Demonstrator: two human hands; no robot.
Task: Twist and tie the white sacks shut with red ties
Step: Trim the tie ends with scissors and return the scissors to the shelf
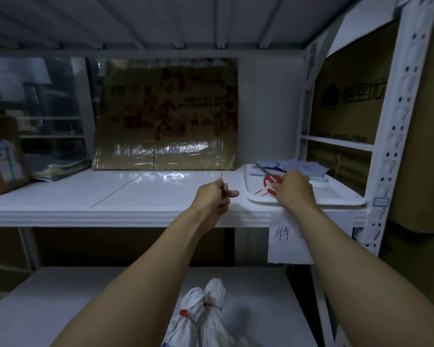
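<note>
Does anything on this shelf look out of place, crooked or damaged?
Nothing looks spilled, broken or crooked. One small point: the white tray sits right at the front edge of the shelf, and a few red ties lie loose on it beside the scissors.

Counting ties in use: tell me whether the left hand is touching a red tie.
Touching. The head view shows the left hand pinching a red tie, whose thin end sticks up from its fingertips.
</note>
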